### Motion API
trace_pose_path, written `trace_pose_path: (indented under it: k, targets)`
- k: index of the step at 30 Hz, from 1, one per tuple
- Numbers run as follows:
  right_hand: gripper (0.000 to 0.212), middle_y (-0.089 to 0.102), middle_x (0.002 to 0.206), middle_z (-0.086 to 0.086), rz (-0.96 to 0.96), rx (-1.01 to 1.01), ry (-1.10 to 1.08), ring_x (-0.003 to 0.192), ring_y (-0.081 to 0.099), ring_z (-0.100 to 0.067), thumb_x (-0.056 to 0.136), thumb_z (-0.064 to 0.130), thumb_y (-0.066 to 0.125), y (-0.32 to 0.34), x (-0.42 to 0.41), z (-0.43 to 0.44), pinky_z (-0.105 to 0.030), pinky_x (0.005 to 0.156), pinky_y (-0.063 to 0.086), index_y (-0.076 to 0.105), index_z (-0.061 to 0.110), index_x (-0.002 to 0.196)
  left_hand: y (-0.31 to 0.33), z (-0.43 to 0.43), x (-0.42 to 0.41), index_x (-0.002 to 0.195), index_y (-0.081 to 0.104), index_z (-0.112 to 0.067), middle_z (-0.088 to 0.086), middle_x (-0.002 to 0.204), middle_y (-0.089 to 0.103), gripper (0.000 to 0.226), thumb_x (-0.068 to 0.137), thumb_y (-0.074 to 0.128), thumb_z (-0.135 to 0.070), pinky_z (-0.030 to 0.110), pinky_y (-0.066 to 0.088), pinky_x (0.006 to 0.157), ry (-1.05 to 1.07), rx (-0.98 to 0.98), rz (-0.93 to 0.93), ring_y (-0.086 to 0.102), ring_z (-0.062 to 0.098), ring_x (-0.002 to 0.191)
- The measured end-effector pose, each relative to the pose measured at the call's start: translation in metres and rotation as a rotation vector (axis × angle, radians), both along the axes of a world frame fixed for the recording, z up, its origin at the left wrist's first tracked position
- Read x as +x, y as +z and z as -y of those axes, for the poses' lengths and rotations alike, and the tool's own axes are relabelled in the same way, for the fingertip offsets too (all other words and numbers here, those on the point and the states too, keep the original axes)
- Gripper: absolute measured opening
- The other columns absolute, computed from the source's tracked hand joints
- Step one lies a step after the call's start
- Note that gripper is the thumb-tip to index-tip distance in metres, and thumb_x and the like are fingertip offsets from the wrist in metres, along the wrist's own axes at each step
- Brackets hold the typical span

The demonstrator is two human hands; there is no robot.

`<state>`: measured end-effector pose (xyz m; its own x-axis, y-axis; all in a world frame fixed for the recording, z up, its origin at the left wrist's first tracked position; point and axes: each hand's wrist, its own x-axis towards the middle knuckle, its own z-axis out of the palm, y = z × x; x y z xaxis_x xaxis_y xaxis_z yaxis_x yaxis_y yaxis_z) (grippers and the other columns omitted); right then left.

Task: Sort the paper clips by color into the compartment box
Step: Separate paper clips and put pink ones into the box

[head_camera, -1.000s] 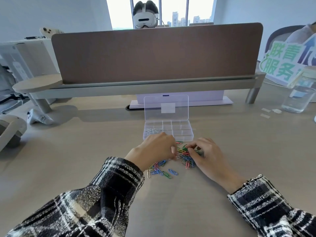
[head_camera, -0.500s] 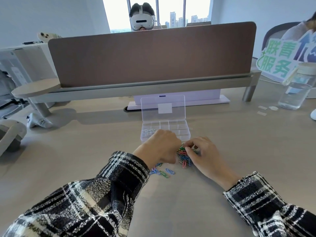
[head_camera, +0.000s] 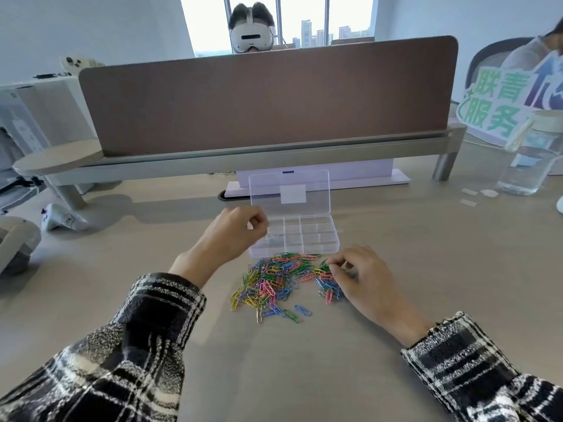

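The left hand [head_camera: 234, 233] hovers over the left end of the compartment box [head_camera: 334, 242], thumb and forefinger pinching what looks like a silver paper clip [head_camera: 267, 223]. The right hand [head_camera: 362, 269], just in front of the box's right end, curls its fingers down into the pile of paper clips [head_camera: 274, 278] – whether it grips one I cannot tell. The pile lies on the surface [head_camera: 441, 284] against the box's near wall. The drop looks to be the left hand's: a left-end compartment sits straight below its fingertips. The box's long axis runs left to right, and its lid [head_camera: 289, 190] stands open behind.
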<state>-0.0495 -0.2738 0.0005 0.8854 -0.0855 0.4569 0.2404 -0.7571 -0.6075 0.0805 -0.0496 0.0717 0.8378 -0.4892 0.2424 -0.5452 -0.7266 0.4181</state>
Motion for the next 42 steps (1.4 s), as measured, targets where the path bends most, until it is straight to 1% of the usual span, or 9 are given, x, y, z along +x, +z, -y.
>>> trace_pose_path:
  k: [3, 7, 15, 22, 28, 32, 35, 39, 42]
  targets:
    - [0.035, 0.058, 0.085, 0.026, -0.001, 0.001, 0.017, 0.094, 0.048, 0.004, 0.088, 0.013, 0.065, 0.001, 0.000, -0.001, -0.007, 0.080, 0.033, 0.055, 0.046, 0.083, -0.010, 0.001, 0.019, 0.103, 0.071, -0.016, -0.007, 0.097, 0.068, 0.016, 0.096, 0.056, -0.019, 0.015, 0.037, 0.065, 0.027, -0.038, 0.009, 0.053, 0.000, 0.072]
    - [0.034, 0.056, 0.083, 0.027, -0.005, -0.017, 0.016, 0.094, 0.048, 0.004, 0.088, 0.015, 0.066, 0.000, 0.002, -0.002, -0.008, 0.078, 0.034, 0.055, 0.047, 0.084, -0.029, 0.009, 0.032, 0.102, 0.074, -0.021, -0.010, 0.101, 0.071, 0.015, 0.094, 0.061, -0.024, 0.026, 0.049, 0.077, 0.047, -0.091, -0.009, 0.058, 0.004, 0.080]
    - [0.012, 0.060, 0.085, 0.021, 0.005, -0.073, -0.057, 0.090, 0.052, -0.002, 0.088, 0.018, 0.065, -0.002, 0.002, 0.007, -0.019, 0.077, 0.043, 0.069, 0.030, 0.088, -0.041, -0.015, 0.012, 0.104, 0.068, -0.029, -0.016, 0.095, 0.062, 0.015, 0.096, 0.056, -0.028, 0.024, 0.043, 0.061, 0.090, -0.215, 0.073, 0.052, 0.000, 0.060]
    - [0.018, 0.058, 0.087, 0.007, -0.018, -0.314, -0.171, 0.092, 0.056, -0.021, 0.091, 0.015, 0.060, -0.012, 0.006, 0.010, -0.036, 0.072, 0.051, 0.072, 0.022, 0.103, -0.064, -0.063, -0.041, 0.103, 0.069, -0.039, -0.020, 0.095, 0.063, 0.020, 0.097, 0.052, -0.031, 0.027, 0.045, 0.059, 0.158, 0.028, 0.228, 0.060, 0.006, 0.080]
    - [0.018, 0.058, 0.092, 0.007, -0.058, -0.314, -0.007, 0.091, 0.055, -0.015, 0.094, 0.017, 0.059, -0.008, 0.021, -0.009, -0.029, 0.073, 0.046, 0.071, 0.019, 0.106, -0.078, -0.038, -0.052, 0.106, 0.071, -0.032, -0.012, 0.077, 0.058, 0.019, 0.092, 0.060, -0.024, 0.025, 0.039, 0.043, 0.035, 0.091, 0.394, 0.063, 0.013, 0.067]
    - [0.019, 0.061, 0.092, 0.012, -0.079, -0.184, 0.040, 0.083, 0.058, -0.009, 0.096, 0.018, 0.056, -0.004, 0.025, -0.014, -0.024, 0.069, 0.043, 0.071, 0.025, 0.105, -0.076, -0.034, -0.060, 0.107, 0.070, -0.033, -0.015, 0.084, 0.064, 0.020, 0.094, 0.056, -0.026, 0.026, 0.042, 0.047, 0.050, 0.032, 0.373, 0.065, 0.012, 0.073]
    - [0.018, 0.059, 0.093, 0.015, -0.116, -0.098, 0.082, 0.085, 0.058, -0.008, 0.092, 0.035, 0.058, 0.002, 0.010, 0.000, -0.022, 0.072, 0.046, 0.070, 0.033, 0.106, -0.068, -0.044, -0.067, 0.112, 0.064, -0.036, -0.018, 0.084, 0.062, 0.026, 0.097, 0.044, -0.044, 0.024, 0.039, 0.052, -0.001, -0.015, 0.286, 0.061, 0.010, 0.072]
    - [0.057, 0.052, 0.107, 0.023, -0.201, -0.224, 0.192, 0.107, 0.052, -0.003, 0.076, 0.074, 0.059, 0.000, -0.006, 0.007, -0.014, 0.088, 0.040, 0.062, 0.040, 0.121, -0.058, -0.047, -0.076, 0.130, 0.048, -0.043, -0.022, 0.099, 0.060, 0.066, 0.078, 0.037, -0.084, 0.022, 0.043, 0.066, -0.167, 0.103, 0.178, 0.056, 0.001, 0.086]
    - [0.057, 0.052, 0.107, 0.025, -0.164, -0.247, 0.209, 0.109, 0.052, -0.002, 0.078, 0.074, 0.056, -0.005, 0.004, 0.004, -0.024, 0.094, 0.044, 0.064, 0.037, 0.120, -0.059, -0.044, -0.074, 0.131, 0.048, -0.043, -0.019, 0.105, 0.061, 0.066, 0.079, 0.041, -0.082, 0.021, 0.039, 0.067, -0.193, 0.121, 0.223, 0.057, 0.003, 0.093]
